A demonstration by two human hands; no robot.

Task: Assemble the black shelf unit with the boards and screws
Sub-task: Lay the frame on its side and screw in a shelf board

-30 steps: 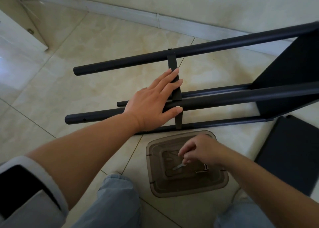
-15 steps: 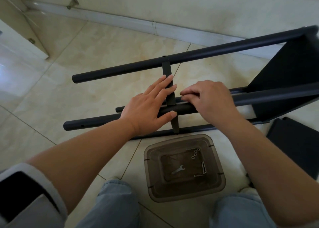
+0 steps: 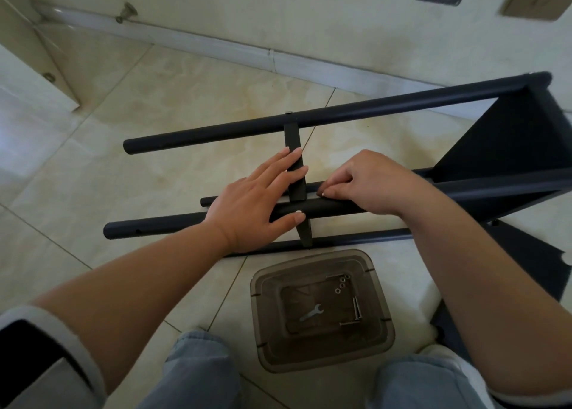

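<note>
Head view shows the left hand point(image 3: 258, 204) pressing flat, fingers straight, on the black shelf frame's near tube point(image 3: 173, 223) and crossbar point(image 3: 295, 173), just beside the right hand point(image 3: 368, 182), fingertips pinched at that joint, contents hidden.

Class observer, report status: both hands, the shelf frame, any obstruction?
Left hand flat on shelf frame. Right hand pinching at crossbar joint. Parts tray close below; nothing blocking.

Bare forearms point(image 3: 148, 288) — grey cuffs point(image 3: 66, 343), blue jeans point(image 3: 198, 374)
</note>
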